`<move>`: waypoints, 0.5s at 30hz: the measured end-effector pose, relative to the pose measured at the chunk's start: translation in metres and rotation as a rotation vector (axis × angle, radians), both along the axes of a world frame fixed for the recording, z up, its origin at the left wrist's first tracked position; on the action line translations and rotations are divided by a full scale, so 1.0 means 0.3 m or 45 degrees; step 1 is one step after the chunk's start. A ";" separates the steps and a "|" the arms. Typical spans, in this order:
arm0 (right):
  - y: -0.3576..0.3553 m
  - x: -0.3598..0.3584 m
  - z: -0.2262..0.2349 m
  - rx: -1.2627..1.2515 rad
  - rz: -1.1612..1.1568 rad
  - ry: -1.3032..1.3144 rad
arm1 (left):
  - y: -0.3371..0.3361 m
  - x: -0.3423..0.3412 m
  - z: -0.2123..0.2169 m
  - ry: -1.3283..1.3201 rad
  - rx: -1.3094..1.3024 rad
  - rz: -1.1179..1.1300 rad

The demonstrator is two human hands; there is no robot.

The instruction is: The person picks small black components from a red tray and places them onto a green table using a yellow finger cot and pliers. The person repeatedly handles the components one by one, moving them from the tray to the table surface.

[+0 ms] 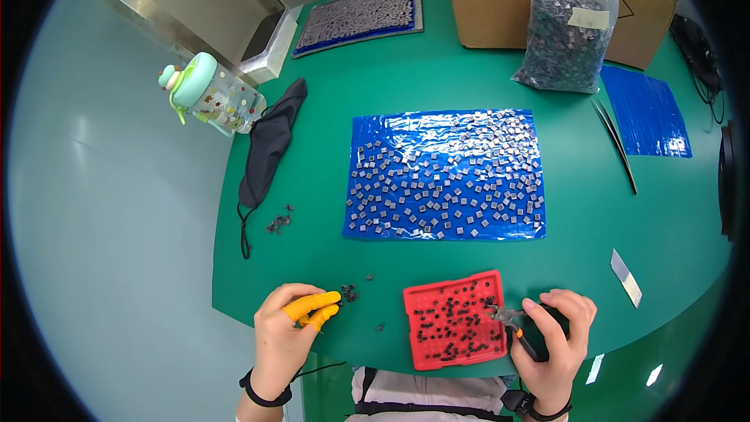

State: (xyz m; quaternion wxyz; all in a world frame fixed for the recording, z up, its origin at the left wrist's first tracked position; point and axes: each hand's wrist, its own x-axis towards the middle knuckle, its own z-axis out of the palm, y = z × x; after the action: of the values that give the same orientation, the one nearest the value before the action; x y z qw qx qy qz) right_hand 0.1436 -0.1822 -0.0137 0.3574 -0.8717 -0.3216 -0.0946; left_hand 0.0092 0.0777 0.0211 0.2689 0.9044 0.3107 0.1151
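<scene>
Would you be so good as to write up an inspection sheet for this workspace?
Surface: green table, with a blue sheet bearing many small square pieces.
Work items: red tray of small dark parts; pliers, tips over the tray; loose dark bits.
Clutter: bottle, dark cloth pouch, tweezers, filled zip bag.
Hands: right hand grips the pliers; left hand, wearing yellow finger covers, is by the loose bits, grasp unclear.
Cables: black cord bundle, far right; thin dark cord near the left hand.
Surroundings: cardboard box behind the bag.

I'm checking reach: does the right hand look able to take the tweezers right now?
Probably not yet: the right hand holds pliers, though nothing seems to stand between it and the tweezers.
</scene>
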 end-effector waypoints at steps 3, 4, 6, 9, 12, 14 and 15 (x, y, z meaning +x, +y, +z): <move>-0.001 0.001 0.001 -0.006 0.002 -0.001 | 0.003 -0.008 -0.015 -0.024 0.075 -0.028; -0.001 0.002 0.002 -0.002 -0.001 0.004 | 0.003 -0.008 -0.017 -0.033 0.089 -0.037; -0.005 0.004 0.005 -0.006 0.000 -0.002 | -0.020 -0.011 -0.001 -0.058 0.048 0.054; 0.004 0.005 0.005 -0.017 0.009 -0.033 | -0.067 -0.038 0.002 -0.268 -0.250 0.235; -0.002 0.009 0.003 -0.010 0.028 -0.022 | -0.117 -0.047 -0.008 -0.471 -0.625 0.250; -0.003 0.009 0.004 -0.009 0.018 -0.025 | -0.140 -0.040 -0.008 -0.540 -0.863 0.138; -0.005 0.010 0.004 -0.008 0.017 -0.027 | -0.150 -0.032 -0.004 -0.553 -1.013 0.135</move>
State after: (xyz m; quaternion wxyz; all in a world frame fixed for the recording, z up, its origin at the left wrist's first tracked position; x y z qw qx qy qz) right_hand 0.1465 -0.1837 -0.0125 0.3518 -0.8697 -0.3314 -0.1003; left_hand -0.0005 0.0329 0.0197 0.6480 0.6684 0.3132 0.1875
